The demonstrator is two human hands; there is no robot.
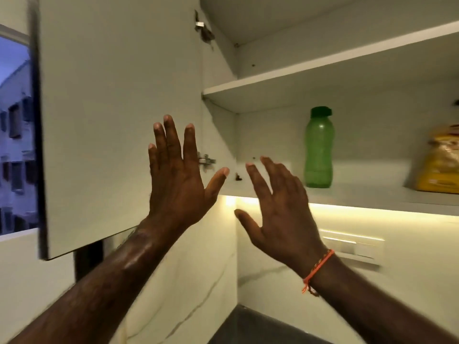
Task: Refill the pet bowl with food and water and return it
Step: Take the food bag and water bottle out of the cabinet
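Observation:
A green water bottle (319, 150) with a dark green cap stands upright on the lower shelf (347, 194) of an open wall cupboard. A yellow food bag (439, 162) sits on the same shelf at the right edge, cut off by the frame. My left hand (177, 180) is raised in front of the inside of the open cupboard door, fingers straight and spread. My right hand (278, 207), an orange thread round its wrist, is lifted below the shelf's front edge, left of the bottle, fingers spread and holding nothing. No pet bowl is in view.
The white cupboard door (111, 108) stands swung open to the left, next to a window (15, 135). An upper shelf (323, 63) shows nothing on it. A light strip glows under the cupboard above a wall switch plate (352, 247). A dark counter (255, 328) lies below.

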